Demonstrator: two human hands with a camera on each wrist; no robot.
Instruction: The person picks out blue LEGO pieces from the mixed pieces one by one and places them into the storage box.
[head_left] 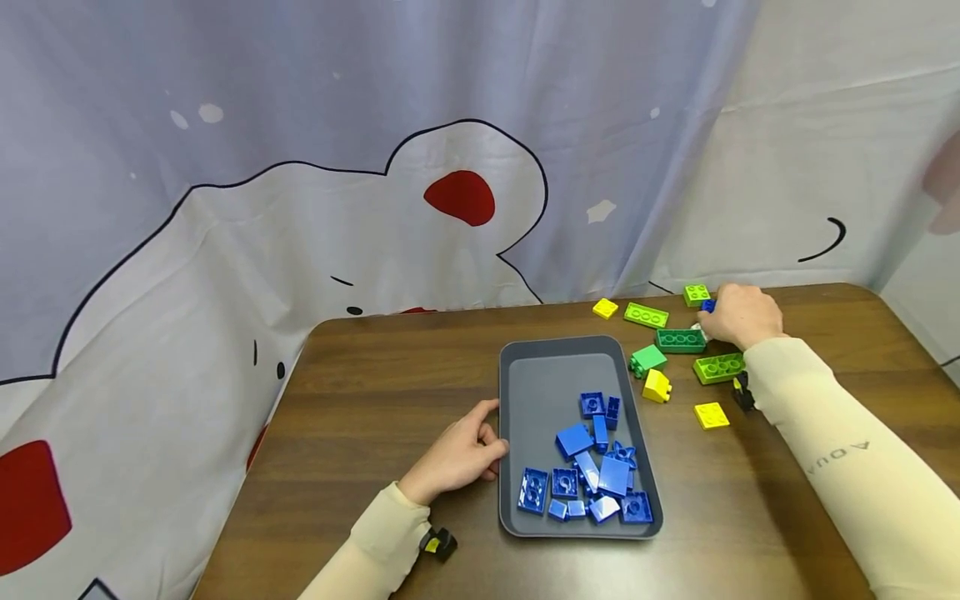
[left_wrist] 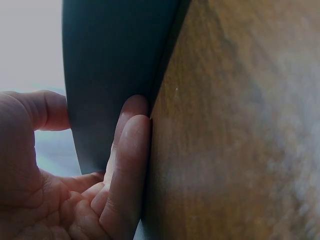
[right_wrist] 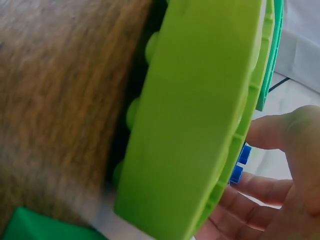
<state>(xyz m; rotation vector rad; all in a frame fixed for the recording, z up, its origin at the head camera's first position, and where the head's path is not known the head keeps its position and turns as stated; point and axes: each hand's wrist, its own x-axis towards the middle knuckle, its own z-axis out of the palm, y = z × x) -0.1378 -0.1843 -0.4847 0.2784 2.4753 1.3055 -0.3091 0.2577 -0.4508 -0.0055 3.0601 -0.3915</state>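
Note:
My left hand (head_left: 459,454) is at the left side of a grey tray (head_left: 558,348). In the left wrist view its thumb lies at the rim and its bent fingers (left_wrist: 131,150) press the outer wall, close to the table. Blue toy bricks (head_left: 574,441) of several shapes lie in the near part of the tray. At the far right of the table my right hand (head_left: 745,315) pinches a small blue brick (head_left: 708,306). Two of its studs show between thumb and finger in the right wrist view, where a light green brick (right_wrist: 195,110) hides the rest.
Around the right hand lie a dark green brick (head_left: 680,341), lime bricks (head_left: 646,315), a green brick (head_left: 648,359) and yellow pieces (head_left: 711,416). A small white piece (head_left: 699,332) shows under the right fingers. A patterned curtain (head_left: 337,242) hangs behind the wooden table (head_left: 390,367).

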